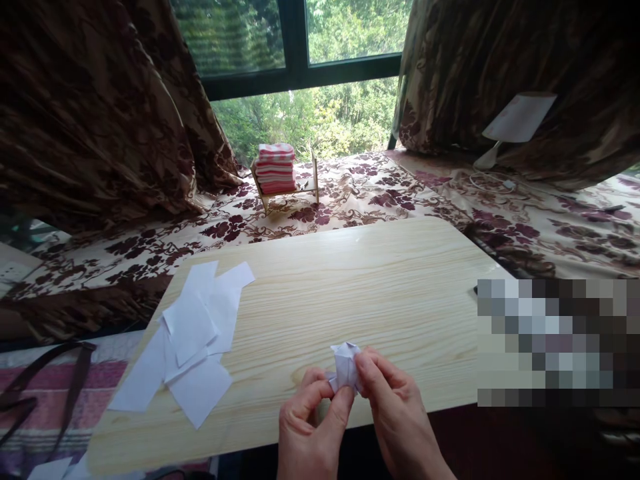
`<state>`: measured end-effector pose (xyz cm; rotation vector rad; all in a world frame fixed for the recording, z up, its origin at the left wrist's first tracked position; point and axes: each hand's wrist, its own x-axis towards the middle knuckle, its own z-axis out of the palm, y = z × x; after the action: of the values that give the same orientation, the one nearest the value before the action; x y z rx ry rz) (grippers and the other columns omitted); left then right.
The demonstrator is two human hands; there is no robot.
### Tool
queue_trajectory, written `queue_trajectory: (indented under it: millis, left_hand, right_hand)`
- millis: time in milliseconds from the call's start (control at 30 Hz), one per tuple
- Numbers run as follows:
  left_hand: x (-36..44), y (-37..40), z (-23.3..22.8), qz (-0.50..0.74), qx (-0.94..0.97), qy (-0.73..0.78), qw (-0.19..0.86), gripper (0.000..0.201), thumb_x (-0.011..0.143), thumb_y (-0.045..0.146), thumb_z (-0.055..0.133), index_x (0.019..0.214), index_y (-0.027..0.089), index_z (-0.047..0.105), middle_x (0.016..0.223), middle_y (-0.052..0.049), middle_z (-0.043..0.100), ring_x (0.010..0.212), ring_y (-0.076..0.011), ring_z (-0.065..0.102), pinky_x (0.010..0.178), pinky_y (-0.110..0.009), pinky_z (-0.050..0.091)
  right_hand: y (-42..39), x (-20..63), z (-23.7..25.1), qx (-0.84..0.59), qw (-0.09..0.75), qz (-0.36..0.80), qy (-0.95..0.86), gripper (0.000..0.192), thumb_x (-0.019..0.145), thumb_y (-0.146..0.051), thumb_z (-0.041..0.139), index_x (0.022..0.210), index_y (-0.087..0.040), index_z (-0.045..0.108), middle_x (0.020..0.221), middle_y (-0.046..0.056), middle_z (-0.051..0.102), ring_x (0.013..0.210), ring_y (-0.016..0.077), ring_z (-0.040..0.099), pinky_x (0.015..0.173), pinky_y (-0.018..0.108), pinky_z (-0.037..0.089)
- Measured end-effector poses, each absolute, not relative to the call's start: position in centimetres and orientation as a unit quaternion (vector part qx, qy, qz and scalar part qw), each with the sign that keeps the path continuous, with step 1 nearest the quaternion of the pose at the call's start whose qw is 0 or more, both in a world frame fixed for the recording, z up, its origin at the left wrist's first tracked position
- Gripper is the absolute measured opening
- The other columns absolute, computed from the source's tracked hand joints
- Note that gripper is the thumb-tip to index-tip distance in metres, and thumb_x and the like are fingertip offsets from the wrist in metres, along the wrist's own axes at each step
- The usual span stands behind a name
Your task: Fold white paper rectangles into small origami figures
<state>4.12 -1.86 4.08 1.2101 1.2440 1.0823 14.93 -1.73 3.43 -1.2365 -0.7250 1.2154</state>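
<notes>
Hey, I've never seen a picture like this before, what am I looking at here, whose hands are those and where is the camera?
There is one picture, taken by a camera worn on a person's head, looking forward and down, so the hands at the bottom edge are the wearer's own. No machine is involved.

The left hand and the right hand together pinch a small folded white paper piece, held just above a light wooden tabletop.

To the left on the tabletop lies a loose pile of white paper sheets, overlapping one another.

Behind the tabletop is a surface covered in floral cloth. On it stands a small wooden rack holding a stack of red and white striped folded cloths. Dark patterned curtains frame a window with green trees outside. The blurred square at right is masked, so nothing can be told there.
</notes>
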Motion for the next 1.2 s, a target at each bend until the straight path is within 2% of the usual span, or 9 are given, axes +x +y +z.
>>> queue_trajectory:
  millis: [133,233,300,367,467,733,867,933,1200]
  left_hand:
    - [3.0,-1.2,5.0,0.386,0.532,0.519,0.546,0.029,0.081,0.042,0.064,0.065,0.018,0.068,0.073,-0.003,0.059,0.077,-0.0195,0.056,0.077,-0.027,0.044]
    - [2.2,-0.7,6.0,0.346,0.584,0.525,0.514,0.026,0.083,0.033,0.062,0.061,0.019,0.062,0.072,-0.002,0.058,0.076,-0.0182,0.056,0.075,-0.026,0.042]
    - [1.9,-0.6,6.6,0.324,0.623,0.523,0.483,0.026,0.083,0.03,0.061,0.06,0.019,0.06,0.071,-0.002,0.057,0.076,-0.018,0.055,0.074,-0.026,0.042]
    - [1.9,-0.5,7.1,0.305,0.653,0.515,0.463,0.026,0.084,0.027,0.06,0.059,0.02,0.057,0.071,-0.001,0.057,0.077,-0.0182,0.056,0.075,-0.026,0.041]
    - [1.9,-0.3,7.6,0.292,0.673,0.505,0.455,0.026,0.082,0.024,0.06,0.057,0.02,0.052,0.069,-0.001,0.058,0.077,-0.0184,0.056,0.074,-0.027,0.041]
    - [0.7,0.3,7.6,0.331,0.618,0.508,0.501,0.025,0.086,0.035,0.057,0.067,0.019,0.062,0.07,0.001,0.056,0.071,-0.0147,0.053,0.069,-0.024,0.04]
    - [0.8,0.5,7.6,0.339,0.645,0.496,0.473,0.022,0.086,0.031,0.058,0.069,0.02,0.064,0.074,0.001,0.058,0.074,-0.0143,0.054,0.072,-0.024,0.04]
    - [0.9,0.6,7.7,0.341,0.665,0.482,0.457,0.02,0.087,0.029,0.058,0.07,0.021,0.066,0.076,0.0,0.058,0.076,-0.0143,0.055,0.073,-0.024,0.04]
    - [1.3,1.0,7.3,0.37,0.652,0.474,0.462,0.012,0.086,0.023,0.06,0.075,0.022,0.066,0.077,0.002,0.058,0.077,-0.0132,0.056,0.074,-0.023,0.042]
  right_hand:
    - [-1.6,17.1,3.3,-0.563,0.511,0.514,-0.397,0.048,0.088,-0.054,0.052,0.054,-0.02,0.054,0.059,-0.001,0.045,0.06,0.0146,0.045,0.057,0.026,0.039]
    - [-0.9,19.6,4.2,-0.59,0.49,0.437,-0.469,0.034,0.088,-0.049,0.054,0.076,-0.021,0.069,0.07,0.001,0.055,0.069,0.017,0.053,0.065,0.027,0.043]
    - [-0.5,20.8,5.3,-0.574,0.484,0.418,-0.511,0.03,0.09,-0.045,0.053,0.086,-0.022,0.071,0.084,0.003,0.061,0.08,0.0184,0.057,0.072,0.028,0.044]
    - [-0.3,21.3,6.3,-0.54,0.455,0.435,-0.559,0.028,0.092,-0.042,0.052,0.084,-0.022,0.07,0.087,0.004,0.062,0.085,0.0189,0.058,0.075,0.029,0.044]
    - [-0.3,21.4,7.0,-0.51,0.413,0.459,-0.599,0.029,0.092,-0.04,0.054,0.073,-0.021,0.066,0.078,0.001,0.058,0.077,0.0169,0.055,0.07,0.028,0.042]
    - [-1.6,21.7,5.9,-0.522,0.401,0.456,-0.599,0.028,0.09,-0.04,0.058,0.069,-0.022,0.06,0.072,-0.001,0.054,0.07,0.0143,0.052,0.066,0.026,0.041]
    - [-1.5,21.7,6.6,-0.533,0.445,0.352,-0.628,0.01,0.09,-0.031,0.058,0.088,-0.025,0.065,0.088,0.0,0.058,0.081,0.0146,0.056,0.074,0.025,0.043]
    - [-1.2,21.3,7.0,-0.513,0.444,0.335,-0.653,0.009,0.09,-0.028,0.057,0.091,-0.026,0.066,0.092,0.001,0.059,0.086,0.015,0.057,0.077,0.025,0.044]
    - [-0.5,19.8,7.3,-0.499,0.42,0.364,-0.665,0.016,0.09,-0.025,0.058,0.075,-0.023,0.064,0.076,-0.001,0.056,0.073,0.0131,0.057,0.067,0.023,0.044]
